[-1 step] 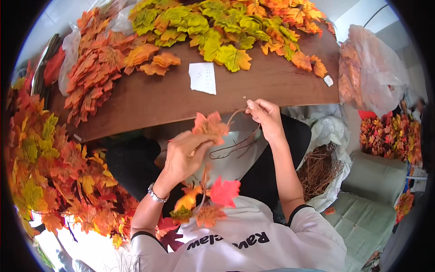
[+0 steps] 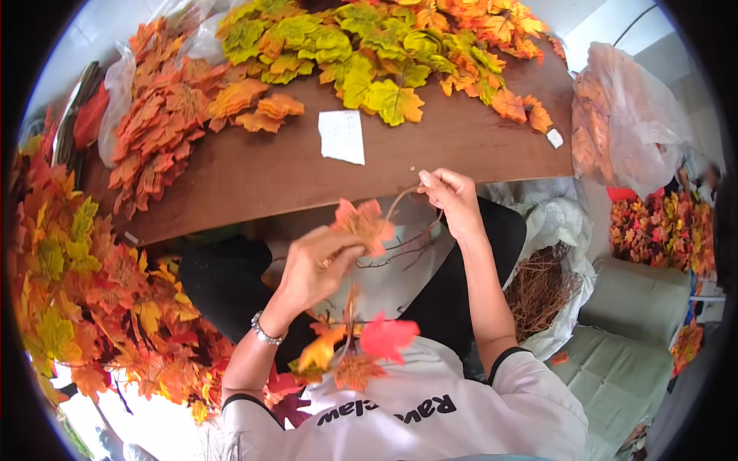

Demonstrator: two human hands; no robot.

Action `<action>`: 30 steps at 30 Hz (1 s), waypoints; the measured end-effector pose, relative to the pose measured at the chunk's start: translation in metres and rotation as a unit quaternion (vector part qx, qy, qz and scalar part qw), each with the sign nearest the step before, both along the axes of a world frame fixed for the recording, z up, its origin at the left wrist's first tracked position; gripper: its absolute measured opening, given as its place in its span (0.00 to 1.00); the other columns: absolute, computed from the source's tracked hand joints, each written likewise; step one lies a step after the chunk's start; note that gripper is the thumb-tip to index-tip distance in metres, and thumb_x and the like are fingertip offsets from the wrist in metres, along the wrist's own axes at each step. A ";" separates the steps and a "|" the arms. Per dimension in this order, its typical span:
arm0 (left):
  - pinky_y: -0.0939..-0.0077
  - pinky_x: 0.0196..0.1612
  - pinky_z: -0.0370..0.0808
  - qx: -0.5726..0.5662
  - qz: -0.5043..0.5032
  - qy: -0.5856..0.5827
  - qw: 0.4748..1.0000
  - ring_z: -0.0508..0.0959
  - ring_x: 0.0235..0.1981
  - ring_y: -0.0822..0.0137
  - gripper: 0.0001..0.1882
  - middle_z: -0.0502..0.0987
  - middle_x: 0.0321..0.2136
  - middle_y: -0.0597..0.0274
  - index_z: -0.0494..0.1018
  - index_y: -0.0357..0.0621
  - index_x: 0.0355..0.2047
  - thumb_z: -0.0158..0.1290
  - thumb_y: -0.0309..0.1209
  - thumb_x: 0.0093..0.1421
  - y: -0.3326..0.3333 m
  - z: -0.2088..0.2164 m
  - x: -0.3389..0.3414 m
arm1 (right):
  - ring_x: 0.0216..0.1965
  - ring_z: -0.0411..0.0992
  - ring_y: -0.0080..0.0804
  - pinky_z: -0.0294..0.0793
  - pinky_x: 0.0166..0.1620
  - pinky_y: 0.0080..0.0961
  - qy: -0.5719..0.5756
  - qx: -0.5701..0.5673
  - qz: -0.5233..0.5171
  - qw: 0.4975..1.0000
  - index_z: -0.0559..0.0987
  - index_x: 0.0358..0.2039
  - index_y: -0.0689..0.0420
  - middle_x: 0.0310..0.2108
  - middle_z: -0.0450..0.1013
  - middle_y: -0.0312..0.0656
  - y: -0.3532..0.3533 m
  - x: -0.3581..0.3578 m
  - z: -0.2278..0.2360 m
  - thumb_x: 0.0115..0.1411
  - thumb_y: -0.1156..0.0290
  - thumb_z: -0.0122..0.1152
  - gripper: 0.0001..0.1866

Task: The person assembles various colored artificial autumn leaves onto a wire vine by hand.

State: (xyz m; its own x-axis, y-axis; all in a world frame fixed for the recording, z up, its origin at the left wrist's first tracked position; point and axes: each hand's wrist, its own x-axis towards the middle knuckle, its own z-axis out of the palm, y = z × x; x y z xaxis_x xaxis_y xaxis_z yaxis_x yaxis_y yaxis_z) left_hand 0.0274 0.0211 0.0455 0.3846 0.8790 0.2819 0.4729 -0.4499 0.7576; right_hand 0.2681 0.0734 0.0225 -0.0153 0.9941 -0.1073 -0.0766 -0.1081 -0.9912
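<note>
My left hand (image 2: 317,265) is closed in a pinch at the base of an orange artificial maple leaf (image 2: 364,223), in front of the table edge. Between thumb and fingertips, my right hand (image 2: 453,201) grips the tip of a thin brown stem (image 2: 395,204), which curves down behind that leaf. Below my left hand hangs the rest of the leafy branch, with a red leaf (image 2: 387,336), a yellow-orange leaf (image 2: 321,348) and an orange leaf (image 2: 358,372) over my shirt. Thin bare twigs (image 2: 400,260) show between my hands; where they join is hidden.
Across the brown table (image 2: 254,180) lie piles of orange leaves (image 2: 157,123), green-yellow leaves (image 2: 361,46) and a white paper (image 2: 341,138). Finished-looking leaf branches (image 2: 115,292) crowd the left. To the right are a sack of brown twigs (image 2: 544,296), a green seat (image 2: 615,376) and a plastic bag (image 2: 626,115).
The orange leaf at my left fingertips has shifted slightly right and down. The hanging red leaf has swung a little to the right. My right hand stays in place.
</note>
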 end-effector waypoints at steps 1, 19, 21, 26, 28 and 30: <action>0.81 0.25 0.67 -0.169 -0.048 -0.070 0.982 0.71 0.20 0.73 0.08 0.73 0.18 0.62 0.74 0.39 0.32 0.54 0.23 0.49 0.000 0.001 0.001 | 0.16 0.51 0.10 0.47 0.19 0.12 -0.040 0.005 0.020 0.999 0.73 0.18 0.61 0.13 0.57 0.25 0.003 0.004 0.005 0.55 0.65 0.55 0.14; 0.85 0.34 0.69 -0.520 -0.051 -0.255 0.814 0.74 0.27 0.78 0.08 0.76 0.24 0.63 0.71 0.33 0.34 0.50 0.25 0.55 0.016 -0.039 0.008 | 0.23 0.71 0.19 0.70 0.29 0.18 -0.361 0.183 -0.020 0.914 0.78 0.29 0.60 0.21 0.73 0.36 0.302 0.075 0.087 0.52 0.66 0.55 0.10; 0.84 0.35 0.70 -0.515 -0.052 -0.268 0.813 0.74 0.28 0.78 0.08 0.76 0.25 0.63 0.70 0.33 0.34 0.51 0.25 0.55 0.021 -0.037 0.008 | 0.24 0.71 0.19 0.70 0.30 0.19 -0.377 0.180 -0.050 0.907 0.78 0.29 0.60 0.21 0.74 0.38 0.356 0.092 0.076 0.51 0.66 0.56 0.10; 0.83 0.37 0.70 -0.521 -0.035 -0.253 0.814 0.74 0.29 0.77 0.08 0.76 0.26 0.61 0.70 0.32 0.34 0.50 0.24 0.55 0.028 -0.034 0.001 | 0.25 0.73 0.24 0.71 0.30 0.22 -0.603 0.226 -0.162 0.748 0.80 0.31 0.55 0.21 0.75 0.37 0.418 0.086 0.053 0.50 0.61 0.58 0.13; 0.82 0.37 0.70 -0.523 -0.036 -0.259 0.811 0.74 0.30 0.77 0.08 0.76 0.26 0.61 0.70 0.32 0.34 0.50 0.24 0.55 0.029 -0.038 0.000 | 0.24 0.73 0.24 0.71 0.30 0.23 -0.603 0.221 -0.161 0.749 0.80 0.29 0.54 0.19 0.74 0.37 0.434 0.091 0.041 0.49 0.60 0.58 0.13; 0.82 0.37 0.71 -0.506 -0.044 -0.283 0.814 0.75 0.29 0.76 0.08 0.76 0.26 0.60 0.70 0.32 0.34 0.50 0.23 0.55 0.027 -0.042 0.000 | 0.21 0.73 0.23 0.71 0.29 0.23 -0.606 0.235 -0.174 0.740 0.81 0.26 0.54 0.17 0.74 0.36 0.442 0.098 0.031 0.47 0.58 0.59 0.12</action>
